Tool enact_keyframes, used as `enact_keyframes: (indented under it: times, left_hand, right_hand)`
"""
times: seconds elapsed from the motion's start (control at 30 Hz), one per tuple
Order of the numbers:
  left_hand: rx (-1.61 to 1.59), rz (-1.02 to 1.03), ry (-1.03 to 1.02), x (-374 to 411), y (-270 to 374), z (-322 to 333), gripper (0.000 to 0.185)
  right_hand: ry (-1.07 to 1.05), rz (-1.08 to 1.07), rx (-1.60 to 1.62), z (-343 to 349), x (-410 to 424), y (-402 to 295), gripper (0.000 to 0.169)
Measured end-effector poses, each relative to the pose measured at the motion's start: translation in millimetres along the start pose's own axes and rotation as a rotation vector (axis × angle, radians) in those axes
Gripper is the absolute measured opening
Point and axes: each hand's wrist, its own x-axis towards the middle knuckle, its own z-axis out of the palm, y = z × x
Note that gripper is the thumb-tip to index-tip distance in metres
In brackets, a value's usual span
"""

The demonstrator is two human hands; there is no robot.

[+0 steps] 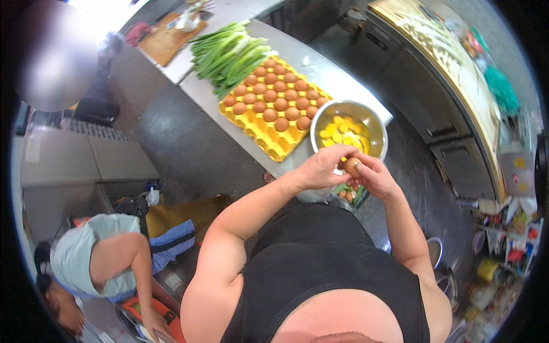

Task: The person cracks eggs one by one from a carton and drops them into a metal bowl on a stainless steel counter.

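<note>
Both hands meet around a brown egg, just in front of a steel mixing bowl. My right hand grips the egg from the right, thumb against its shell. From the left, my left hand curls round its other side; some of its fingers are hidden. Whether the shell is cracked is hard to tell. Several egg yolks lie in the bowl. Left of it, a yellow egg tray holds several brown eggs, with vacant cups at its near edge. Brown eggshells show in a container below my hands.
Spring onions lie beyond the tray on the metal table. A wooden cutting board is farther back. Another person bends at the lower left. A counter with a wooden top runs along the right.
</note>
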Motion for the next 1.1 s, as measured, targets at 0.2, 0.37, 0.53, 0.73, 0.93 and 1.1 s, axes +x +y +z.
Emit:
enact_keyframes:
  times: [0.2, 0.37, 0.53, 0.73, 0.93, 1.1]
  left_hand:
    - [0.340, -0.011, 0.228, -5, -27, -5, 0.055]
    - [0.713, -0.492, 0.154, -22, -61, -17, 0.052]
    - [0.417, -0.613, 0.257, -26, -110, 1, 0.051]
    - [0.260, -0.595, 0.390, -10, -124, 16, 0.056]
    - [0.286, -0.603, 0.447, -7, -125, 22, 0.055]
    - [0.281, -0.607, 0.431, -7, -127, 22, 0.053]
  right_hand:
    - [0.204, -0.037, 0.061, -21, -10, 5, 0.047]
    - [0.535, -0.100, -0.551, -68, -15, 20, 0.031]
    - [0.448, -0.389, -1.436, -67, 0, 32, 0.028]
    - [0.326, -0.117, -1.732, -62, 9, 40, 0.021]
    - [0.228, -0.055, -1.800, -62, 15, 34, 0.019]
    - [0.304, -0.142, -1.736, -60, 17, 16, 0.023]
